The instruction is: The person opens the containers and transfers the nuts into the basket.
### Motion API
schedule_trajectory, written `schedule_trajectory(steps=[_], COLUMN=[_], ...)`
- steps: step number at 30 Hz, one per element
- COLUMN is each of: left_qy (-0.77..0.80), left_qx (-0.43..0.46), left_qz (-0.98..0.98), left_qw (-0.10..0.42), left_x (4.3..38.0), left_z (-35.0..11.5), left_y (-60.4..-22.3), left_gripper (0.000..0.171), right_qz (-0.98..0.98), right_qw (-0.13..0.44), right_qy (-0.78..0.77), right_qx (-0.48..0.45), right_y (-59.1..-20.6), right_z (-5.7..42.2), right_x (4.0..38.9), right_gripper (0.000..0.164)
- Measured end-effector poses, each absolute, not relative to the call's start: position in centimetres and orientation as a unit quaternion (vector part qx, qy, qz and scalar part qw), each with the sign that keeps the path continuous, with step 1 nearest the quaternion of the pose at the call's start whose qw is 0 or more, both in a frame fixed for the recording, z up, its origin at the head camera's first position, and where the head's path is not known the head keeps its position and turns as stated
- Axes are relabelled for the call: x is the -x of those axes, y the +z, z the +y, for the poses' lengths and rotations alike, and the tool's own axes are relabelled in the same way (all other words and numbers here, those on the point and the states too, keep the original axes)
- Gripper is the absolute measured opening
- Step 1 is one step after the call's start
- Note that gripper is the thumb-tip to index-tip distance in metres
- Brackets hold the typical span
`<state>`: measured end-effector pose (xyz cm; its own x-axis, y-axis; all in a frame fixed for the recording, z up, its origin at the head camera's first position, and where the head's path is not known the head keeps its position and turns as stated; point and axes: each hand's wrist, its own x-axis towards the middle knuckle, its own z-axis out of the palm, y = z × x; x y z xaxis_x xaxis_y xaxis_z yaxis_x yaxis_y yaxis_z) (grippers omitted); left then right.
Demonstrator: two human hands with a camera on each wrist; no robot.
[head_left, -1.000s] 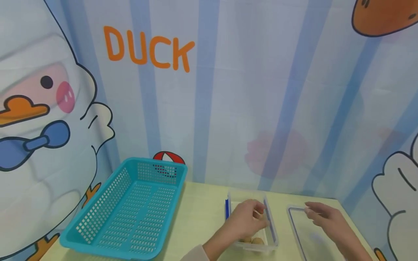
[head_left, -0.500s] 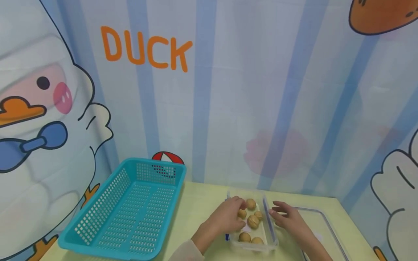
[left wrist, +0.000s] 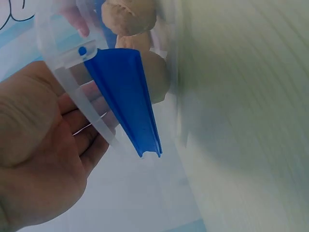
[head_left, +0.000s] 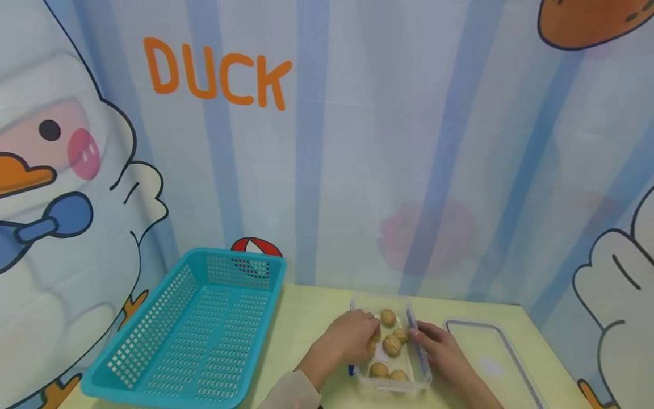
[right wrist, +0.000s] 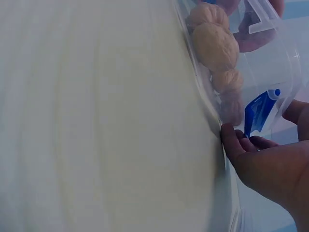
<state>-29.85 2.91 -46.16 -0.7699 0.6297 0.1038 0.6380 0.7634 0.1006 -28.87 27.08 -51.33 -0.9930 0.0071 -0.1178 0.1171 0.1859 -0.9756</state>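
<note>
A clear plastic food container (head_left: 393, 386), with blue latches, holds several walnuts (head_left: 392, 345) and stands on the pale yellow table. Over its left wall, my left hand (head_left: 352, 335) reaches in; its fingertips are at a walnut (head_left: 376, 339) by that wall and seem to pinch it. In the left wrist view those fingers are partly hidden behind the container wall and a blue latch (left wrist: 123, 96). At the right wall, my right hand (head_left: 441, 349) holds the container, fingers near a blue latch (right wrist: 259, 112) in the right wrist view.
A clear lid (head_left: 493, 346) with a bluish rim lies on the table right of the container. On the left stands a turquoise slotted basket (head_left: 209, 335). Behind the table hangs a striped duck-print curtain (head_left: 352, 142).
My left hand has moved from over the right of the container to the walnut at its left wall. My right hand has come left from above the lid onto the container's right wall.
</note>
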Motion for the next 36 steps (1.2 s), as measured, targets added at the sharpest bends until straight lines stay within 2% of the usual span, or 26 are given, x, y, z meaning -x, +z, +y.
schedule_trajectory(steps=[12, 19, 28, 36], left_qy=[0.023, 0.019, -0.044, -0.088], left_qx=[0.323, 0.318, 0.338, 0.336], left_qz=[-0.945, -0.947, -0.939, -0.935], left_qw=[0.038, 0.042, 0.055, 0.078], left_x=[30.2, 30.2, 30.4, 29.3], left_z=[4.1, 4.1, 3.8, 3.6], left_y=[-46.4, -46.6, -47.0, -45.9], left_gripper=[0.014, 0.009, 0.021, 0.023], right_qz=[0.758, 0.750, 0.748, 0.758], right_qw=[0.044, 0.049, 0.053, 0.046], right_qy=[-0.649, -0.658, -0.659, -0.649], right_qx=[-0.043, -0.049, -0.049, -0.050], right_y=[-51.6, -51.5, -51.7, -51.7], right_z=[27.1, 26.9, 27.0, 26.9], right_x=[29.1, 28.8, 29.0, 28.9], right_gripper=[0.061, 0.062, 0.064, 0.065])
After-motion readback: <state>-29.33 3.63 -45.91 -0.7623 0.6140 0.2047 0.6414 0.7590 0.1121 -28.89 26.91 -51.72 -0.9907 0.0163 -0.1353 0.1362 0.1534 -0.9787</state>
